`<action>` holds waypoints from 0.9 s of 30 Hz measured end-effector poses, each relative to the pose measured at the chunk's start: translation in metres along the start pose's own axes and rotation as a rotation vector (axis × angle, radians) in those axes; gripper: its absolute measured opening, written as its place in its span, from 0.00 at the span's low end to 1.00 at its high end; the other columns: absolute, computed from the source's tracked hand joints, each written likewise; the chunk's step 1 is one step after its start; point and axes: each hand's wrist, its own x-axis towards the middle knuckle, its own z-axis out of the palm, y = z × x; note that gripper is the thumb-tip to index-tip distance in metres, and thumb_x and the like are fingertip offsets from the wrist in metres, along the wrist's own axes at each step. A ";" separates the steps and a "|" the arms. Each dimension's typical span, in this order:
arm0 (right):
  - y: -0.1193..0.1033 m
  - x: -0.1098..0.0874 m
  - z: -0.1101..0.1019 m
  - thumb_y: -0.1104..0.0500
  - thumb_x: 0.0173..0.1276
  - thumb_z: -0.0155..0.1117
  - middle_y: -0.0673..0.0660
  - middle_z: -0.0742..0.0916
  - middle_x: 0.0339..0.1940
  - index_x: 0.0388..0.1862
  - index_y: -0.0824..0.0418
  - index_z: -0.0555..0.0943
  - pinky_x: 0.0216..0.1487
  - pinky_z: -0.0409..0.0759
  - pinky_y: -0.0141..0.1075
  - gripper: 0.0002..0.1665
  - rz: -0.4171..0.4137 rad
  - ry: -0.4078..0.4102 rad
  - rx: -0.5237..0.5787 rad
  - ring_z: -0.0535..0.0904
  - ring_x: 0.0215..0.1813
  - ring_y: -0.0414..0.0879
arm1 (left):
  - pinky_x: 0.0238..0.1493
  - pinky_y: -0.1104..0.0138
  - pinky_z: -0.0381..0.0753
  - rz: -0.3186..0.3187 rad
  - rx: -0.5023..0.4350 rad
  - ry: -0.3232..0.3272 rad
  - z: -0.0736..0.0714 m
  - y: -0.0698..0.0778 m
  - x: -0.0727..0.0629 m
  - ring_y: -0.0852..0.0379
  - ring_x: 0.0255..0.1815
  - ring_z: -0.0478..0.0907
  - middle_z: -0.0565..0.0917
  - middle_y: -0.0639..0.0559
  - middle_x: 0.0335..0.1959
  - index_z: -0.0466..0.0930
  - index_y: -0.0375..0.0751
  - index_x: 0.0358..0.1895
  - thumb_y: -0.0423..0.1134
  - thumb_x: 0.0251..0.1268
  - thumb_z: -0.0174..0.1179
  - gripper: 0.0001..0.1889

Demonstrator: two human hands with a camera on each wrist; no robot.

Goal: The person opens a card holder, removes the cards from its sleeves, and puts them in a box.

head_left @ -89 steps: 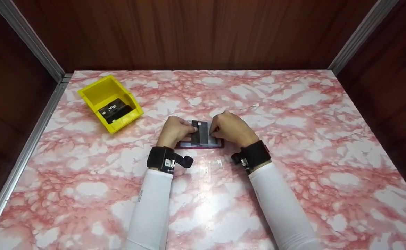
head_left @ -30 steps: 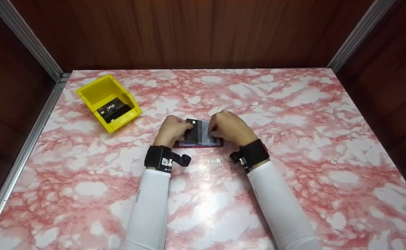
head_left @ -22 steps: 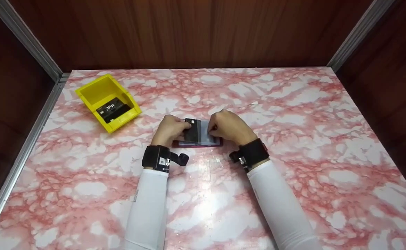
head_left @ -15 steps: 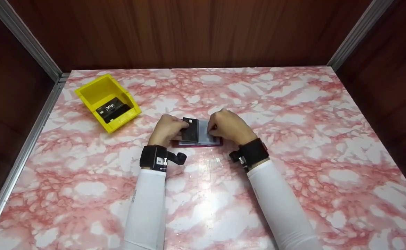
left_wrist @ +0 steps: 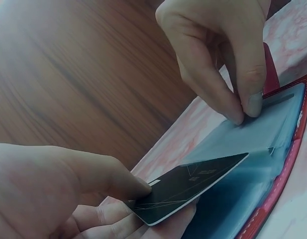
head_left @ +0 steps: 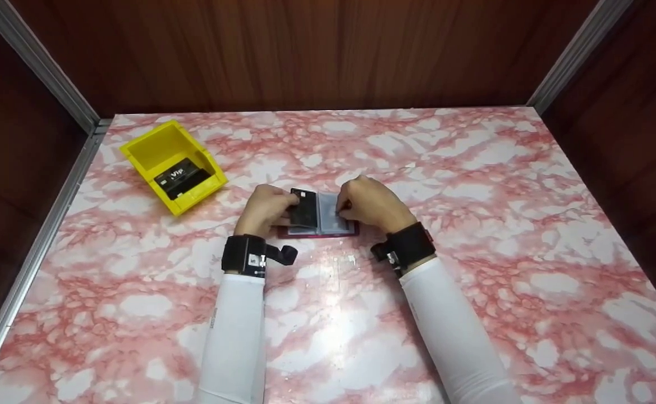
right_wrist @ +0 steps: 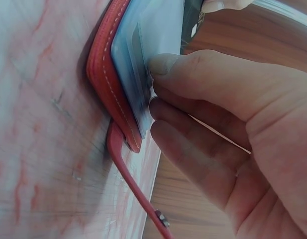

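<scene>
My left hand (head_left: 261, 209) pinches a black bank card (head_left: 304, 213) with a chip, thumb on top and fingers beneath, over the left half of an opened card holder (left_wrist: 265, 214). In the left wrist view the card (left_wrist: 193, 186) is tilted, its far edge close over the clear sleeves. My right hand (head_left: 370, 203) pinches the outer edge of a clear plastic sleeve (head_left: 332, 216) on the right half, between thumb and index finger. The right wrist view shows the holder's red stitched cover (right_wrist: 101, 74) below the sleeves and a red snap strap (right_wrist: 133, 184) reaching off it.
A yellow bin (head_left: 193, 201) stands at the back left of the pink marbled table (head_left: 473, 235), with black cards (head_left: 182, 177) inside, one printed "Vip". Brown wood-grain panels (head_left: 316, 56) enclose the back and sides. Each wrist wears a black strap (head_left: 412, 247).
My left hand has moved left with the black card, from over the middle of the holder to its left half, uncovering more of the clear sleeve. My right hand has stayed nearly still.
</scene>
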 end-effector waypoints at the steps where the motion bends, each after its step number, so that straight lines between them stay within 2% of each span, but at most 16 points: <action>1: 0.000 0.000 -0.001 0.60 0.52 0.71 0.46 0.86 0.31 0.28 0.53 0.87 0.40 0.80 0.33 0.03 0.001 0.000 -0.004 0.80 0.33 0.38 | 0.30 0.63 0.85 -0.004 -0.001 0.004 -0.001 0.000 0.000 0.54 0.24 0.81 0.81 0.44 0.30 0.78 0.34 0.35 0.35 0.53 0.60 0.08; 8: 0.000 -0.001 -0.003 0.59 0.53 0.71 0.46 0.85 0.30 0.29 0.53 0.87 0.41 0.80 0.33 0.03 0.014 0.005 -0.018 0.80 0.34 0.38 | 0.33 0.59 0.84 -0.026 -0.010 0.021 -0.006 0.001 -0.001 0.53 0.25 0.82 0.82 0.45 0.31 0.78 0.37 0.39 0.38 0.53 0.60 0.10; 17: -0.001 0.001 0.001 0.60 0.53 0.71 0.46 0.85 0.30 0.28 0.54 0.87 0.39 0.81 0.33 0.03 -0.038 0.003 -0.021 0.80 0.33 0.38 | 0.30 0.63 0.85 0.028 -0.050 0.038 -0.004 0.001 0.000 0.54 0.24 0.82 0.82 0.44 0.29 0.80 0.34 0.36 0.35 0.54 0.59 0.09; 22: -0.001 0.001 0.003 0.61 0.53 0.71 0.46 0.86 0.31 0.29 0.53 0.87 0.40 0.81 0.33 0.04 -0.014 -0.021 -0.008 0.80 0.34 0.37 | 0.33 0.61 0.85 0.052 -0.079 0.040 -0.004 0.003 0.000 0.53 0.27 0.84 0.84 0.41 0.32 0.81 0.34 0.39 0.35 0.55 0.58 0.10; 25: -0.001 0.002 0.002 0.62 0.53 0.70 0.46 0.86 0.31 0.29 0.53 0.87 0.40 0.81 0.34 0.05 -0.008 -0.025 -0.001 0.80 0.34 0.38 | 0.34 0.63 0.85 0.077 -0.086 0.067 -0.006 0.005 0.001 0.55 0.28 0.83 0.84 0.42 0.34 0.81 0.35 0.42 0.35 0.58 0.57 0.11; 27: -0.001 0.002 0.002 0.62 0.53 0.70 0.46 0.85 0.31 0.29 0.53 0.87 0.39 0.81 0.33 0.05 -0.014 -0.026 0.006 0.80 0.33 0.38 | 0.34 0.65 0.85 0.109 -0.133 0.101 -0.007 0.008 0.003 0.56 0.29 0.83 0.84 0.42 0.35 0.80 0.35 0.45 0.34 0.59 0.57 0.12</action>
